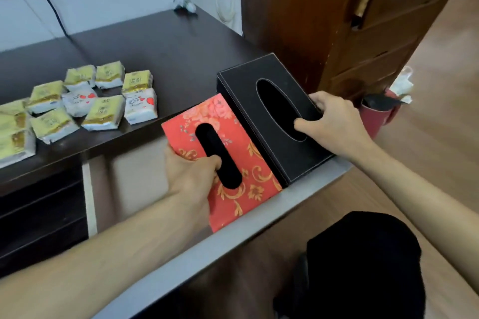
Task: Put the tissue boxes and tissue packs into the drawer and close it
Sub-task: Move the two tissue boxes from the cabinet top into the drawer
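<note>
A red rectangular tissue box with gold floral print point(233, 163) is gripped by the left hand point(191, 176), thumb hooked into its black slot. A black leather-look tissue box with an oval opening point(269, 116) is grasped by the right hand point(334, 124), thumb in the opening. Both boxes are held side by side, touching, over the open pale-lined drawer point(134, 176) near its grey front edge. Small yellow and white tissue packs point(103, 111) are clustered on the dark wooden desk top point(168, 59), near its front edge at the left.
</note>
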A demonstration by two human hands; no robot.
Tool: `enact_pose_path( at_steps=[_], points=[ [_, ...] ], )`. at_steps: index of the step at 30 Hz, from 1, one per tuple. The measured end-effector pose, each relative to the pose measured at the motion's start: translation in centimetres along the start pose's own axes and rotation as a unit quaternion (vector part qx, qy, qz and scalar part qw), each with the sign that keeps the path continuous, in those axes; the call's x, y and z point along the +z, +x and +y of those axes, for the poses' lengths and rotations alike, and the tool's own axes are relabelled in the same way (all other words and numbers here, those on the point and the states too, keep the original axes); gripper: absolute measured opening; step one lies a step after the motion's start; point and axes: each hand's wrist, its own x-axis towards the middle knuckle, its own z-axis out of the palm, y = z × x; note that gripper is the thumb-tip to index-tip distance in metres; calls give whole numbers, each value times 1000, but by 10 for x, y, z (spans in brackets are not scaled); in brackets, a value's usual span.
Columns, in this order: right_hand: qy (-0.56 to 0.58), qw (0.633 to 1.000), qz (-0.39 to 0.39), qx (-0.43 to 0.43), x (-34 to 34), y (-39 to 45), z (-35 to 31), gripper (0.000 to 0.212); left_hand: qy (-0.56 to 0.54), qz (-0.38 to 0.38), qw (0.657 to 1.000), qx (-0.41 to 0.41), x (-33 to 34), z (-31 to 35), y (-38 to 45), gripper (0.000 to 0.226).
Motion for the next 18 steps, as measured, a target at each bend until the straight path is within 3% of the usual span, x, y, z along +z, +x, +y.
enact_pose_path(
  at_steps=[7, 10, 13, 18],
  points=[
    [-89, 993, -77, -13, -6, -6, 8, 45, 39, -4, 998, -56, 0, -12, -6, 49],
    [-177, 982, -44, -54, 4, -8, 14, 45, 60, -4, 995, -86, 1, -18, -7, 54],
    [-228, 969, -36, -87, 13, -9, 22, 52, 73, 8, 993, -89, 4, -26, -6, 74],
    [-234, 967, -31, -93, 19, -8, 33, 67, 98, -16, 990, -96, -1, -32, 1, 58]
  ],
)
